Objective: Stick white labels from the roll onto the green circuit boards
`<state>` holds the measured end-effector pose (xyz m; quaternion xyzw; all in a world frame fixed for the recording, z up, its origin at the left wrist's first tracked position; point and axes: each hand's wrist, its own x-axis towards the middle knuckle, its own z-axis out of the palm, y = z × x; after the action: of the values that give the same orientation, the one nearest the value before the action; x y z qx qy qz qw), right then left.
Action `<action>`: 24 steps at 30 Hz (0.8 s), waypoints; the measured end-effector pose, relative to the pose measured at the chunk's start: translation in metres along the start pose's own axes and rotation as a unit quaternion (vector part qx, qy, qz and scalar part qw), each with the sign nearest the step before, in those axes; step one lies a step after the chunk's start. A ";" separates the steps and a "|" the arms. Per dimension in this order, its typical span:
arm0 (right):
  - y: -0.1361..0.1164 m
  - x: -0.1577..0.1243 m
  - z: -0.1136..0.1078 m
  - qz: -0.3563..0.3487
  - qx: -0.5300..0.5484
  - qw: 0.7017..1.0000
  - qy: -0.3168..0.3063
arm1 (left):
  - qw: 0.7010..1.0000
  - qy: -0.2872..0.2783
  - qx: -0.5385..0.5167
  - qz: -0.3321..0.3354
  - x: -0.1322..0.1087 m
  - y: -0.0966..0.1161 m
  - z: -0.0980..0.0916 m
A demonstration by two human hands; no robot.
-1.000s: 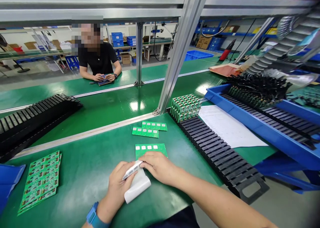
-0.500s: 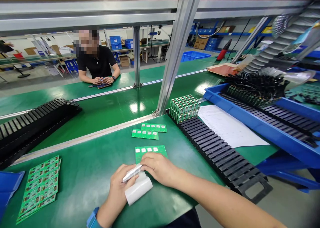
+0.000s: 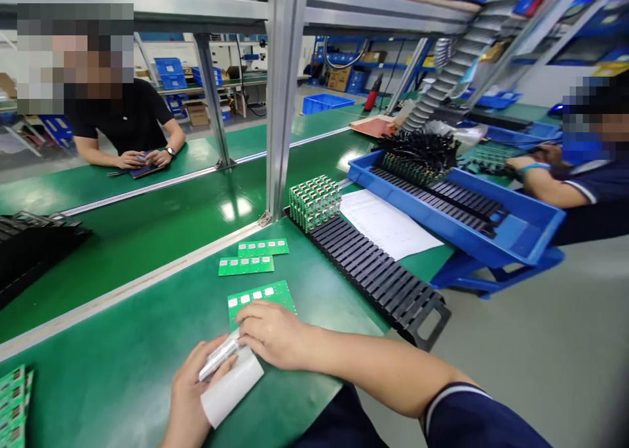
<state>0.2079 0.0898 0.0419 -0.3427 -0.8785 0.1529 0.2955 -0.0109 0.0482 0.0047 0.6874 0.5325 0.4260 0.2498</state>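
1. Gripping a small white roll of labels point(image 3: 219, 359), the left hand point(image 3: 189, 395) had its fingers curled around the roll, with the thumb pressed on top.
2. A white strip of backing paper point(image 3: 230, 388) trailed from the roll, lying flat on the green table point(image 3: 122, 343) just under and to the right of the left fingers.
3. The right hand point(image 3: 272, 333) lay palm down, fingers together and bent, its fingertips meeting the roll's far end.
4. A green circuit board point(image 3: 260, 296) with white labels lay just beyond the right fingers, partly covered by them.
5. Two more green boards point(image 3: 253, 256) sat farther out, well apart from both hands.
6. A black slotted rack point(image 3: 378, 281) stretched away right of the right hand, with upright boards point(image 3: 314, 201) at its far end.
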 end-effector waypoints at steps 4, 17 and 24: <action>0.005 -0.004 -0.003 0.002 0.047 0.999 0.001 | 1.000 -0.011 0.014 -0.010 0.000 -0.004 0.003; 0.036 -0.011 -0.046 0.132 0.176 0.975 0.036 | 0.995 -0.024 0.010 0.101 -0.001 0.012 0.004; 0.089 -0.020 -0.069 0.275 0.158 0.948 -0.012 | 0.944 -0.091 0.052 0.313 -0.002 0.001 0.019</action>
<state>0.3083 0.1446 0.0452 -0.5184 -0.7184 0.3690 0.2811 0.0058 0.0480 -0.0053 0.8674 0.2871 0.3898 0.1151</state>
